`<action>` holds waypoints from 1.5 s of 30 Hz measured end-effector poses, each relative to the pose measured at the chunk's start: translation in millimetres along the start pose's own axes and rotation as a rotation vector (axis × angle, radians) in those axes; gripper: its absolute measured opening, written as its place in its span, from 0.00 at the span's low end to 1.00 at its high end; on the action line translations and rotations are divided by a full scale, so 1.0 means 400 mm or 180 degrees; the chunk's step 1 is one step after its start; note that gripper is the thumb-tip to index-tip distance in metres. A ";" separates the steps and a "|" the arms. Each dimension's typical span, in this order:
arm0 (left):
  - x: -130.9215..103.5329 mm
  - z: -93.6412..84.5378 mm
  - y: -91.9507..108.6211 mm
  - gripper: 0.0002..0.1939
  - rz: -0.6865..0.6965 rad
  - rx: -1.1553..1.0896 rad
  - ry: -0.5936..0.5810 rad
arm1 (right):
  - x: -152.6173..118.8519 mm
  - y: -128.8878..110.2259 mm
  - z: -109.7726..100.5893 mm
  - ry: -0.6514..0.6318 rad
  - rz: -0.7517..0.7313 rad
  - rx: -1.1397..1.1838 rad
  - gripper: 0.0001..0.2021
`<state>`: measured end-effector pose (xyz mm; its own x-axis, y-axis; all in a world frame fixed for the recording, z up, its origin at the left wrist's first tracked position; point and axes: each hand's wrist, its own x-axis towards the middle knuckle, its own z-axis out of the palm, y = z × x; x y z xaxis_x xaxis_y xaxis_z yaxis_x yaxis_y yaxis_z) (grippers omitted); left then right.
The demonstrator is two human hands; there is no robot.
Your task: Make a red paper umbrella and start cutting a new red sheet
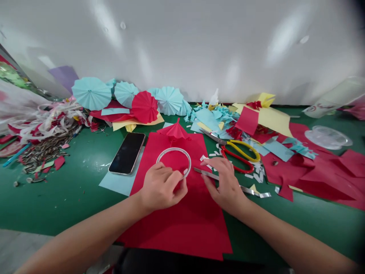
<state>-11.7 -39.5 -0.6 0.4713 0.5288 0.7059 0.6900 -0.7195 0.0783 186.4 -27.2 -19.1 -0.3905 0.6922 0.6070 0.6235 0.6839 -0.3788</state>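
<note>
My left hand [164, 186] is closed on the near edge of a thin white ring [174, 149] that looks like a nearly used-up roll of tape. A small white bit shows on the ring's right side, by the fingertips. My right hand [225, 182] hovers over a slim metal tool [207, 174], perhaps a craft knife or tweezers, with thumb and forefinger apart on either side of it. The hand hides the tool's middle. Below both hands lie red paper sheets [182, 228]. A folded red paper fan [175, 130] rests at their far end.
Scissors [235, 149] with yellow and red handles lie right, among white scraps [258, 171]. A phone [127, 153] is on the left. Pleated blue paper rosettes [91, 93] line the wall. Red paper [322, 179] covers the right side; small metal pieces [48, 152] are heaped left.
</note>
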 end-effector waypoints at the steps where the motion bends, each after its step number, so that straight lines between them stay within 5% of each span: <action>1: -0.001 -0.001 0.003 0.09 0.0106 0.0193 -0.0061 | -0.002 0.003 0.003 -0.0190 0.0070 -0.0147 0.23; 4: -0.003 -0.003 0.013 0.10 0.0146 0.0728 -0.0394 | -0.004 0.007 0.002 -0.0561 0.0092 -0.0478 0.24; 10: -0.013 0.002 0.042 0.09 -0.0606 0.1291 -0.1529 | 0.006 0.032 -0.007 -0.0958 0.0307 -0.0826 0.23; 15: -0.015 0.013 0.060 0.12 -0.0450 0.0995 -0.1168 | 0.019 0.049 -0.018 -0.0542 0.0479 -0.0794 0.14; 18: -0.022 0.023 0.067 0.10 -0.0321 0.0509 -0.1411 | 0.022 0.040 -0.022 -0.0494 0.0432 -0.0209 0.13; 23: -0.040 0.040 0.067 0.12 -0.0424 0.0252 -0.1782 | 0.013 0.018 -0.020 -0.1145 0.0310 0.0244 0.23; 29: -0.039 0.047 0.052 0.13 -0.0771 -0.0094 -0.1611 | 0.009 0.001 -0.030 -0.1593 0.0287 0.0446 0.24; 39: -0.016 0.027 0.047 0.09 -0.1311 -0.0591 -0.1377 | 0.001 -0.017 -0.030 -0.1014 0.0209 0.0548 0.21; 45: -0.012 0.023 0.055 0.07 -0.1421 -0.1311 -0.1490 | -0.001 -0.031 -0.027 -0.1053 0.0203 0.0700 0.23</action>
<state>6.1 -53.8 -8.7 0.4428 0.8781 0.1811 0.6524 -0.4541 0.6067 186.1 -38.4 -7.2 -0.5749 0.7472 0.3334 0.5078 0.6454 -0.5706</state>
